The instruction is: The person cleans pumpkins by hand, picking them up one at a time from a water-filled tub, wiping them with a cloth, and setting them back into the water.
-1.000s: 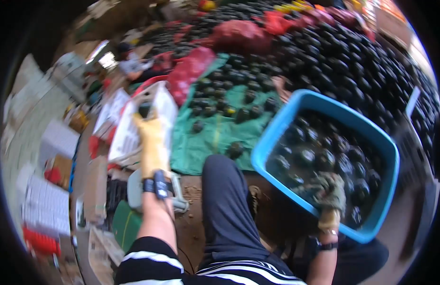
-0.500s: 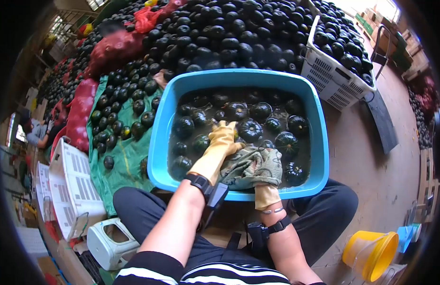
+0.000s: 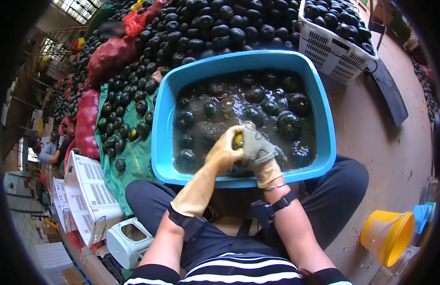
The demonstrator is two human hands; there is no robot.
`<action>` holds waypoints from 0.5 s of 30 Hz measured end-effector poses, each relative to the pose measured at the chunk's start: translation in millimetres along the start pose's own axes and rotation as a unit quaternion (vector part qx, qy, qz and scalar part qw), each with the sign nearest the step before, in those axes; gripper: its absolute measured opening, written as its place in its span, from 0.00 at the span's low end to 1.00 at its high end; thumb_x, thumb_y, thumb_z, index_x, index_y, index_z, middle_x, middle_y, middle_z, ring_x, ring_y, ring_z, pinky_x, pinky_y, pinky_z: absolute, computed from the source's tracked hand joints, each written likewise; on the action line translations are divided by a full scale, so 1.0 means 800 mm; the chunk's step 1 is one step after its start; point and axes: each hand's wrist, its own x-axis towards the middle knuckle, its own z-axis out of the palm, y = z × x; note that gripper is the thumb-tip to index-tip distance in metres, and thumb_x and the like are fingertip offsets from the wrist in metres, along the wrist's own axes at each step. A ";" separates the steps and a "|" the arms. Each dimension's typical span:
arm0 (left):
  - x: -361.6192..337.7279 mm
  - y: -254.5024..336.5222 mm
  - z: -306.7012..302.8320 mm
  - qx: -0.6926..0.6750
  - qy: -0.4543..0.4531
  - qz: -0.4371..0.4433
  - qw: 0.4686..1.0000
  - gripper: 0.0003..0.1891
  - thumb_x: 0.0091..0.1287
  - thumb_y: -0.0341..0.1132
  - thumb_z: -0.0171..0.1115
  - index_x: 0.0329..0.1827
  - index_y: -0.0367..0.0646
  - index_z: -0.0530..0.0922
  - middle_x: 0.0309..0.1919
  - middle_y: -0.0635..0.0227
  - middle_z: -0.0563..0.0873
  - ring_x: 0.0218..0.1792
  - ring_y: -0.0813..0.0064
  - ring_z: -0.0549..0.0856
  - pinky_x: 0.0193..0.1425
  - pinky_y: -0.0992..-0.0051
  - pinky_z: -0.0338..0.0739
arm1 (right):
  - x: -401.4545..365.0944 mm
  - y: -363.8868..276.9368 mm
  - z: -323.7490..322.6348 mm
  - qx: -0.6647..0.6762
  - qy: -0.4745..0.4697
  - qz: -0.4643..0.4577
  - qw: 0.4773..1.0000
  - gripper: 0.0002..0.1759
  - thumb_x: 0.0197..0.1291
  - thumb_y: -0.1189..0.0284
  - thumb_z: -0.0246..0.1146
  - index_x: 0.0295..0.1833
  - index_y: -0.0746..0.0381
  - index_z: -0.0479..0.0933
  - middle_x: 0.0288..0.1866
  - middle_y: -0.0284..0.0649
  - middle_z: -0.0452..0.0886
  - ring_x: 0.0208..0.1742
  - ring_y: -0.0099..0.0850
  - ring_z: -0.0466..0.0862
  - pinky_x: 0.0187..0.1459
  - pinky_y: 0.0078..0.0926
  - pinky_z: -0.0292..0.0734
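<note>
My left hand [image 3: 224,151], in a cream rubber glove, is closed round a small dark green pumpkin [image 3: 237,141] with a yellow-orange patch. My right hand [image 3: 268,173], gloved the same way, is wrapped in a wet grey-green cloth [image 3: 258,148] and presses it against the pumpkin's right side. The cloth hides most of the right fingers and part of the pumpkin. Both hands are over the near part of a blue tub [image 3: 159,137]. Several more pumpkins [image 3: 289,124] float in its murky, rippling water.
A heap of dark pumpkins [image 3: 220,31] rises behind the tub. At the upper right stands a full white crate [image 3: 331,57]. Pumpkins lie on a green sheet [image 3: 130,166] at left, near white crates [image 3: 94,190] and a stool [image 3: 127,242]. A yellow bucket [image 3: 386,235] stands at right.
My left hand has drawn back from among the floating pumpkins and now grips one. The cloth in my right hand has come up against that pumpkin. The water is more rippled.
</note>
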 end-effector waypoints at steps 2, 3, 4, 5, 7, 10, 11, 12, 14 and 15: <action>-0.004 -0.002 0.002 -0.292 -0.009 -0.018 0.956 0.36 0.61 0.32 0.70 0.75 0.48 0.71 0.65 0.64 0.82 0.67 0.69 0.79 0.71 0.71 0.72 | -0.010 0.042 0.049 -0.300 0.063 -0.142 0.941 0.13 0.57 0.63 0.65 0.43 0.61 0.80 0.37 0.47 0.81 0.43 0.50 0.84 0.43 0.41 0.81; 0.005 -0.026 0.013 -0.270 0.035 0.002 0.962 0.38 0.60 0.31 0.70 0.77 0.48 0.69 0.65 0.61 0.81 0.67 0.66 0.79 0.72 0.69 0.72 | -0.015 0.025 0.039 -0.276 0.051 -0.110 0.953 0.12 0.59 0.63 0.63 0.41 0.60 0.80 0.38 0.47 0.81 0.45 0.48 0.84 0.45 0.40 0.81; 0.012 -0.045 0.023 -0.248 0.081 0.022 0.965 0.40 0.60 0.31 0.70 0.79 0.49 0.67 0.65 0.59 0.81 0.67 0.63 0.80 0.73 0.67 0.72 | -0.020 0.007 0.029 -0.251 0.039 -0.079 0.964 0.11 0.61 0.63 0.62 0.40 0.60 0.80 0.39 0.46 0.81 0.47 0.46 0.84 0.47 0.40 0.80; 0.005 -0.027 0.015 0.124 0.133 0.046 0.982 0.43 0.60 0.31 0.70 0.82 0.51 0.63 0.65 0.51 0.81 0.67 0.53 0.79 0.74 0.62 0.72 | -0.015 0.120 0.125 0.195 -0.009 0.001 0.981 0.10 0.62 0.64 0.60 0.37 0.59 0.79 0.42 0.45 0.80 0.53 0.44 0.82 0.53 0.40 0.77; -0.010 0.015 0.010 0.335 0.064 0.076 0.937 0.46 0.57 0.36 0.73 0.82 0.53 0.63 0.62 0.46 0.82 0.64 0.46 0.81 0.70 0.58 0.76 | -0.018 0.062 0.059 0.108 -0.052 0.039 0.992 0.28 0.60 0.60 0.65 0.63 0.63 0.75 0.63 0.52 0.77 0.70 0.47 0.75 0.73 0.39 0.67; -0.025 0.082 -0.007 0.283 0.041 0.143 0.948 0.51 0.51 0.41 0.79 0.81 0.52 0.65 0.60 0.50 0.85 0.61 0.54 0.85 0.67 0.64 0.78 | -0.030 0.032 0.024 0.092 0.033 -0.105 0.990 0.55 0.46 0.58 0.77 0.78 0.67 0.62 0.72 0.60 0.72 0.74 0.51 0.74 0.77 0.41 0.66; -0.026 0.070 -0.012 0.168 0.053 0.139 0.975 0.51 0.51 0.41 0.79 0.82 0.51 0.65 0.61 0.53 0.84 0.61 0.60 0.85 0.67 0.66 0.78 | -0.031 0.002 0.013 0.070 0.075 -0.107 0.989 0.52 0.45 0.60 0.77 0.75 0.68 0.64 0.68 0.58 0.75 0.69 0.52 0.77 0.71 0.43 0.71; -0.030 0.083 -0.015 0.054 0.064 0.136 0.987 0.51 0.51 0.42 0.79 0.82 0.51 0.65 0.62 0.57 0.84 0.61 0.65 0.84 0.66 0.68 0.78 | -0.027 -0.019 0.005 0.047 0.121 -0.114 0.985 0.50 0.44 0.62 0.77 0.73 0.68 0.66 0.64 0.56 0.79 0.64 0.52 0.81 0.66 0.44 0.76; -0.020 0.039 -0.014 -0.258 0.026 0.083 0.962 0.49 0.56 0.34 0.74 0.83 0.44 0.61 0.64 0.58 0.81 0.61 0.68 0.81 0.68 0.71 0.76 | -0.025 -0.022 0.019 0.050 0.099 0.062 0.992 0.32 0.41 0.65 0.76 0.54 0.65 0.79 0.52 0.55 0.84 0.55 0.53 0.84 0.55 0.44 0.80; -0.010 0.006 -0.003 -0.289 0.050 0.077 0.953 0.49 0.56 0.34 0.73 0.83 0.43 0.60 0.64 0.58 0.80 0.61 0.68 0.81 0.68 0.70 0.76 | -0.026 -0.008 0.035 -0.050 0.107 -0.015 0.993 0.30 0.41 0.65 0.76 0.51 0.65 0.79 0.50 0.54 0.84 0.54 0.53 0.84 0.55 0.44 0.80</action>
